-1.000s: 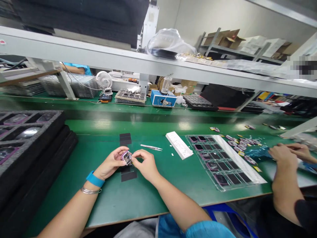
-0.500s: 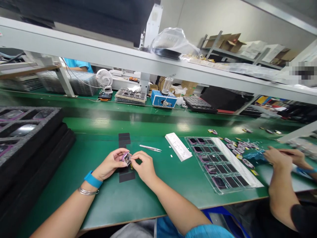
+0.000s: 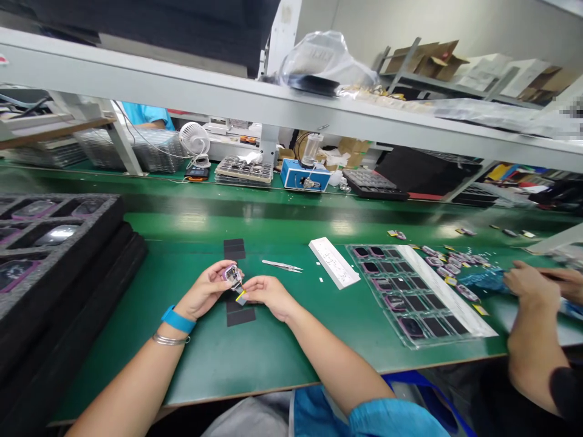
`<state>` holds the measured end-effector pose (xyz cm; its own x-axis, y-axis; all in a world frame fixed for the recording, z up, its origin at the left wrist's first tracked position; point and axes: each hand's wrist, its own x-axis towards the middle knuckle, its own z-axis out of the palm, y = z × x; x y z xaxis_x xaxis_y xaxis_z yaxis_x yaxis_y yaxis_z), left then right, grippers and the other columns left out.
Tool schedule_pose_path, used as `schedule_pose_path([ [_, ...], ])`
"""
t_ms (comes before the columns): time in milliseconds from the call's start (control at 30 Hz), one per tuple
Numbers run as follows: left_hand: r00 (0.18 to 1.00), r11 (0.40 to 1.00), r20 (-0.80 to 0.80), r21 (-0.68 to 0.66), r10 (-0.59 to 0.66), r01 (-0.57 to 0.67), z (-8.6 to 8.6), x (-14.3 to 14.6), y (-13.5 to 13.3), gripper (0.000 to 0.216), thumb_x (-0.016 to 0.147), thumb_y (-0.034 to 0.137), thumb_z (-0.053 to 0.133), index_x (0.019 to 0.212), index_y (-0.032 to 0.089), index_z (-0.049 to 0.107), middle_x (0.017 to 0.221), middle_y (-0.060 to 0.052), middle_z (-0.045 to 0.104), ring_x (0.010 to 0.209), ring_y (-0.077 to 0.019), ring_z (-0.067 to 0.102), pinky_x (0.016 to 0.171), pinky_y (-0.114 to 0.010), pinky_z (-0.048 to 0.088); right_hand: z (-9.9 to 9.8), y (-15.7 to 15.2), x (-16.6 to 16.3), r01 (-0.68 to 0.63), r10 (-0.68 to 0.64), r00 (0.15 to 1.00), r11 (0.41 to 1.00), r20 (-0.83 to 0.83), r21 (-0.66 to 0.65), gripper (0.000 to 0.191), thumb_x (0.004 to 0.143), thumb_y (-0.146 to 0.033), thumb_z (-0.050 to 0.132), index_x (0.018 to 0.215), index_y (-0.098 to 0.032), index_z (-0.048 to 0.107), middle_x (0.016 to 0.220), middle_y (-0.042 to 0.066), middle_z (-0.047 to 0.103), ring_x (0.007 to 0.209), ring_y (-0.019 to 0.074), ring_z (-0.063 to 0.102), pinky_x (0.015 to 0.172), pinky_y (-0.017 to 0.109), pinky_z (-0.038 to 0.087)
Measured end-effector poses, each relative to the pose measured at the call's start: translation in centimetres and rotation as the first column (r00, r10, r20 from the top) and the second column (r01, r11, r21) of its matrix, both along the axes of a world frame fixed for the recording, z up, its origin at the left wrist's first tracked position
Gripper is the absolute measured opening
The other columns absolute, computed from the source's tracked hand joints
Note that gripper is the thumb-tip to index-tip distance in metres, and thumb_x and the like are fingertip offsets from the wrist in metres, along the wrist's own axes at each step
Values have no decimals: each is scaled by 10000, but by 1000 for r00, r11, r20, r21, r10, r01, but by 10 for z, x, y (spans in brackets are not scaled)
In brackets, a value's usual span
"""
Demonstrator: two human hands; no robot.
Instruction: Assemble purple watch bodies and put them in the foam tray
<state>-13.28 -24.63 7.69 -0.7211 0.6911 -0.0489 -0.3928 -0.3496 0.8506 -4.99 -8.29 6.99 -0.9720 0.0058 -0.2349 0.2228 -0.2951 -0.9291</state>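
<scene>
My left hand [image 3: 206,290] grips a small purple-rimmed watch case [image 3: 232,275], its open side showing the electronics inside. A small grey battery with a yellow edge [image 3: 241,297] hangs at the lower right of the case. The fingers of my right hand [image 3: 272,295] are pinched on that battery. Under both hands, black rectangular pads [image 3: 241,316] lie on the green table. Metal tweezers [image 3: 282,266] rest to the right of my hands, beside a white block with handwriting [image 3: 334,263].
Black foam trays [image 3: 122,255] are stacked at the left. A clear plastic tray [image 3: 390,314] holds purple-rimmed cases and dark squares at the right. Several loose purple parts [image 3: 453,267] lie beyond it, near a co-worker's hands [image 3: 531,285]. A shelf beam [image 3: 218,91] crosses above the table.
My right hand has drawn back slightly from the case, and the grey battery with its yellow edge now shows. The view has shifted a little.
</scene>
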Motion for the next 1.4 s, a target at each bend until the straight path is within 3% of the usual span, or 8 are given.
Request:
schedule_pose_path([
  [233, 997, 998, 59, -26, -54, 56, 1, 0, 0, 438, 623, 127, 752, 1032, 199, 613, 928, -46, 674, 864, -188, 642, 754, -305, 546, 18, 12, 4, 106, -117, 991, 979, -56, -172, 342, 545, -220, 771, 853, -174, 629, 691, -36, 636, 567, 104, 624, 645, 283, 536],
  [500, 955, 954, 109, -92, -275, 285, 0, 6, 3, 371, 671, 91, 716, 1021, 191, 648, 897, -57, 679, 781, -183, 664, 636, -255, 563, 15, 9, 6, 283, -186, 902, 936, -388, 208, 206, 656, -272, 722, 851, -212, 693, 818, 17, 687, 761, 149, 632, 775, 308, 507],
  [633, 930, 926, 142, -124, -339, 357, 1, 11, 7, 359, 686, 115, 708, 1036, 173, 650, 936, -92, 688, 857, -218, 669, 711, -290, 552, 15, 4, 9, 370, -93, 856, 798, -509, 476, 176, 749, -232, 644, 917, -231, 696, 836, 18, 682, 774, 150, 619, 777, 308, 497],
  [767, 965, 940, 130, -227, -230, 255, 1, 17, 15, 264, 685, 172, 718, 945, 151, 675, 840, -75, 693, 768, -196, 679, 662, -262, 551, 16, 1, 10, 458, -15, 801, 659, -598, 596, 196, 792, -179, 594, 950, -245, 690, 827, 15, 680, 803, 153, 608, 804, 313, 481],
  [967, 989, 938, 135, -328, -67, 109, 0, 12, 19, 137, 693, 174, 689, 819, 123, 674, 747, -78, 698, 651, -173, 674, 545, -227, 545, 6, -2, 2, 487, -84, 813, 642, -577, 593, 288, 800, -190, 586, 1082, -240, 619, 958, 28, 673, 858, 146, 603, 823, 306, 482],
  [1067, 986, 931, 165, -363, 12, 49, 4, 1, 8, 120, 694, 155, 675, 807, 118, 661, 779, -99, 712, 667, -182, 677, 588, -269, 562, 0, -3, 2, 399, -76, 883, 643, -463, 654, 200, 783, -186, 600, 975, -219, 644, 939, 29, 658, 860, 149, 600, 768, 288, 489],
  [1267, 970, 916, 223, -361, -96, 174, 7, -13, -8, 184, 671, 136, 695, 847, 102, 655, 813, -129, 716, 744, -220, 678, 726, -378, 559, -11, -15, 6, 215, 193, 934, 372, -301, 903, 83, 709, -124, 686, 762, -187, 680, 940, 50, 599, 908, 182, 538, 868, 357, 431],
  [1400, 970, 910, 215, -369, -113, 188, 5, -12, -7, 181, 672, 130, 689, 849, 102, 656, 819, -123, 715, 718, -203, 672, 716, -360, 558, -12, -18, 5, 187, 193, 945, 341, -263, 921, 66, 731, -124, 674, 774, -173, 681, 928, 50, 596, 891, 172, 526, 867, 338, 423],
])
